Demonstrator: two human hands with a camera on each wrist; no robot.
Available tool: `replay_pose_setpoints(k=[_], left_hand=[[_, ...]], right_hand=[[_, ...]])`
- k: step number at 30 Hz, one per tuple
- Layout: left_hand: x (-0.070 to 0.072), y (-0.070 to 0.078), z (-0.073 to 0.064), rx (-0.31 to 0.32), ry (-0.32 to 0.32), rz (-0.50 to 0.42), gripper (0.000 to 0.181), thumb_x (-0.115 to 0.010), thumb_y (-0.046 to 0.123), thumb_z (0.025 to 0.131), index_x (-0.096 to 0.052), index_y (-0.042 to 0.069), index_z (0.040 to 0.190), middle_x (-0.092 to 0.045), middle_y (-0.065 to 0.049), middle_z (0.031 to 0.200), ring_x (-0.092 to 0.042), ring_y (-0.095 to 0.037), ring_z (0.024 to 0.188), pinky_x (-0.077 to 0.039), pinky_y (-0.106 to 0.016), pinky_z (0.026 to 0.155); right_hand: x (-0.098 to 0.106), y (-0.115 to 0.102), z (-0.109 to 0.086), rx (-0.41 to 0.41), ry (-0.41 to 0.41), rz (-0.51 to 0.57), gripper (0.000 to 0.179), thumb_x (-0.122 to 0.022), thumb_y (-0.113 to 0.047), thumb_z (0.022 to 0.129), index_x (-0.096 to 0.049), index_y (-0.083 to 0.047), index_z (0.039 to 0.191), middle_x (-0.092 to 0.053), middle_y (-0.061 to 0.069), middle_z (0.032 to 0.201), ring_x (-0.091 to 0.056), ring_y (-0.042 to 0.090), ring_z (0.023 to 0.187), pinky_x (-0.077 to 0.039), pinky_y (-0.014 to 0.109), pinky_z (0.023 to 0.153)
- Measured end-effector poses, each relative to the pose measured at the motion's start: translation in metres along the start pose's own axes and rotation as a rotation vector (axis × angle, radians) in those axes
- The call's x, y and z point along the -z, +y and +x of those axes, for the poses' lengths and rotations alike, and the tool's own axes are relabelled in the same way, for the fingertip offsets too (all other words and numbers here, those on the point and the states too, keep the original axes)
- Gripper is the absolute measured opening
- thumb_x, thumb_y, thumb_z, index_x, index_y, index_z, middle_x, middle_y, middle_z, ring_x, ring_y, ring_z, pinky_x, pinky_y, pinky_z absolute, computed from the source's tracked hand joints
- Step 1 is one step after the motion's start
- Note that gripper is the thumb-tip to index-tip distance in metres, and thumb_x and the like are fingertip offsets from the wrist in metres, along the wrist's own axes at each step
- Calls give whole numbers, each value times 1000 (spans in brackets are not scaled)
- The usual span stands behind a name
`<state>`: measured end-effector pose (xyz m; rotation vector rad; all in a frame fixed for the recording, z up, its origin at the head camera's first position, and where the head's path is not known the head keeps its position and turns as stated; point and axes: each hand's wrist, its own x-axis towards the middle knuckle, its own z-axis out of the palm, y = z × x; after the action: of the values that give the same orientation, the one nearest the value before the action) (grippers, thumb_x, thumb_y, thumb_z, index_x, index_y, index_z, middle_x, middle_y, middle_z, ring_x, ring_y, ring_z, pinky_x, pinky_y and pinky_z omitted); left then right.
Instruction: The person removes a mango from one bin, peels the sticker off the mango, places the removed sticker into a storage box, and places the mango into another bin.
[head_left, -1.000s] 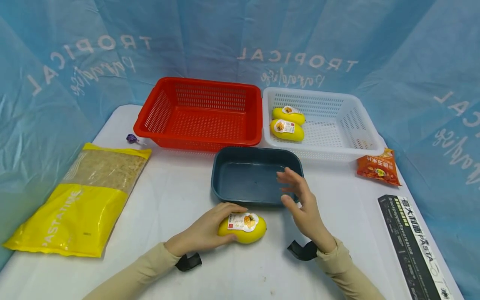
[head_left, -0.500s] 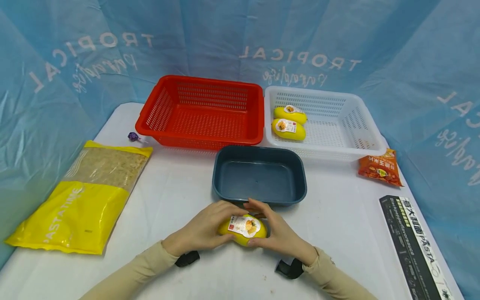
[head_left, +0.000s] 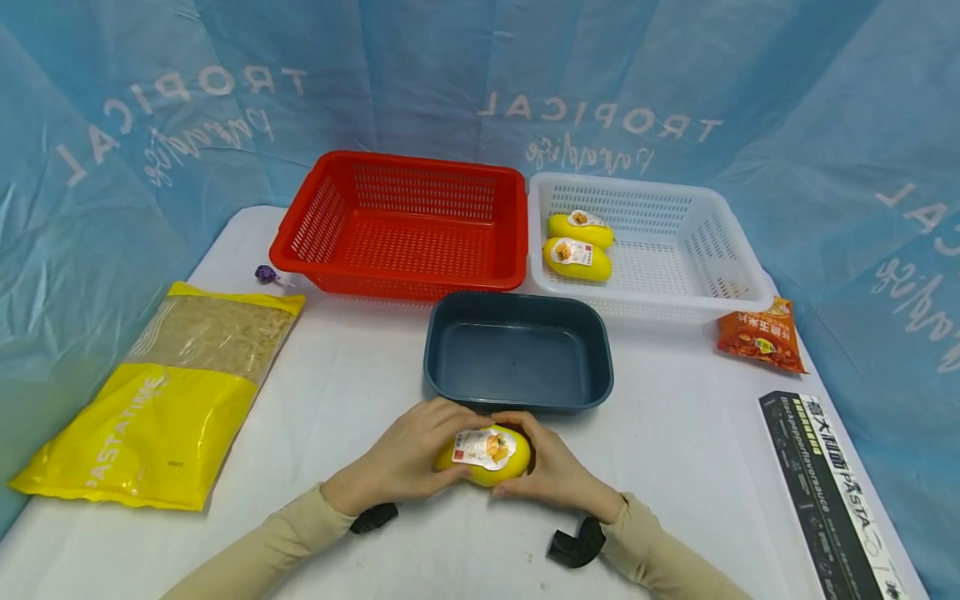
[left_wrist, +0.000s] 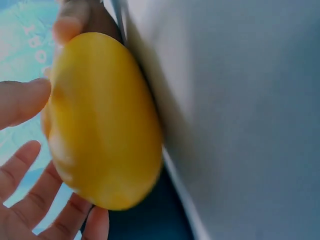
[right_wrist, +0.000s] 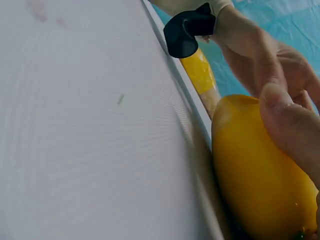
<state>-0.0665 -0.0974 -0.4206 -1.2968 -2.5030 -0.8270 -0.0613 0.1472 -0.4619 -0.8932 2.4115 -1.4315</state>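
Observation:
A yellow mango (head_left: 480, 475) with a white fruit label lies on the white table just in front of the dark blue tub. My left hand (head_left: 401, 458) grips its left end, thumb on the near side and fingers on the far side. At the other end, my right hand (head_left: 558, 471) holds the fruit between thumb and curled fingers. The left wrist view shows the mango's smooth side (left_wrist: 105, 125) close up. In the right wrist view, a thumb (right_wrist: 287, 117) lies against the mango (right_wrist: 255, 170).
Beyond the hands stands the dark blue tub (head_left: 517, 400). Behind it are a red basket (head_left: 397, 287) and a white basket (head_left: 652, 304) with two labelled mangoes (head_left: 577, 260). A pasta bag (head_left: 165, 408), purple-wrapped candy (head_left: 266, 274), orange snack bag (head_left: 762, 337) and pasta box (head_left: 828, 492) lie around.
My right hand has come down from over the tub, moving left and nearer, to the mango's right end. My left hand has stayed on the mango.

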Motion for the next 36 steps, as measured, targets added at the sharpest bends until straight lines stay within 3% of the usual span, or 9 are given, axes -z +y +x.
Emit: replay_pose_setpoints(k=[5, 13, 20, 30, 36], left_hand=[[4, 7, 12, 33, -28, 3, 48, -74, 24, 82, -60, 16, 128, -64, 6, 119, -56, -12, 106, -49, -31, 90], [3, 19, 45, -76, -67, 158, 28, -67, 14, 87, -66, 16, 115, -71, 5, 103, -58, -13, 94, -48, -26, 79], [-3, 22, 57, -123, -92, 219, 18, -66, 13, 89, -69, 20, 105, -71, 9, 93, -58, -12, 87, -46, -24, 72], [11, 20, 59, -134, -27, 106, 25, -71, 6, 81, -70, 20, 102, -67, 8, 82, -56, -10, 80, -44, -21, 71], [16, 20, 59, -131, -20, 45, 23, -75, 5, 79, -68, 18, 97, -63, 7, 77, -53, -9, 77, -41, -19, 69]], right_hand=[[-1, 0, 0, -40, 4, 19, 80, -86, -27, 72, -42, -11, 136, -55, 6, 135, -55, 16, 120, -44, 28, 105], [-2, 1, 1, -21, 6, 30, 84, -86, -25, 73, -39, -11, 141, -53, 7, 139, -53, 15, 123, -45, 28, 105], [-1, 0, 0, -59, -5, 55, 81, -85, -25, 73, -42, -11, 140, -54, 6, 136, -54, 12, 118, -45, 26, 103], [1, -3, -1, -67, -23, -37, 81, -81, -32, 78, -39, -9, 144, -54, 4, 139, -55, 14, 119, -45, 30, 104], [1, -2, -1, -55, -27, -22, 84, -81, -28, 78, -33, -22, 147, -53, 2, 139, -54, 11, 119, -43, 28, 105]])
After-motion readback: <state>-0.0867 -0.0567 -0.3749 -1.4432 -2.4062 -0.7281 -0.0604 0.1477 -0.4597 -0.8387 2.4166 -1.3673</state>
